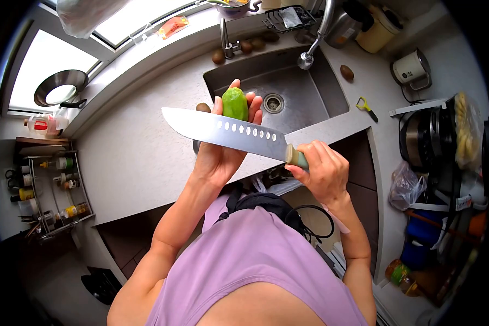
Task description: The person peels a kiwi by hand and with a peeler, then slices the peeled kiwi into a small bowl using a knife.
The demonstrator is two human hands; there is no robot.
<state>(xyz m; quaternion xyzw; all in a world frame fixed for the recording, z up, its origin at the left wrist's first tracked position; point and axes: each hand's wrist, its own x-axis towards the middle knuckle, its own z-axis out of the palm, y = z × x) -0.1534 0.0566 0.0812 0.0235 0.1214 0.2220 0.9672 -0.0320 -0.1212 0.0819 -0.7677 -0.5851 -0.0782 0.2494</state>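
Observation:
My left hand (221,158) is palm up over the near edge of the sink (304,81), with its fingers curled around a peeled green kiwi (234,103). My right hand (326,167) grips the pale green handle of a large kitchen knife (231,133). The wide blade, with a row of oval holes, points left. It passes over my left palm just below the kiwi and hides part of the palm; I cannot tell whether the edge touches the fruit. A brown unpeeled kiwi (203,107) lies on the counter beside my left hand.
Several brown kiwis (246,46) sit behind the sink near the tap (226,39), and another kiwi (346,73) lies to its right. A green peeler (367,108) rests on the right counter. A spice rack (60,187) stands at left, a white kettle (412,70) at right.

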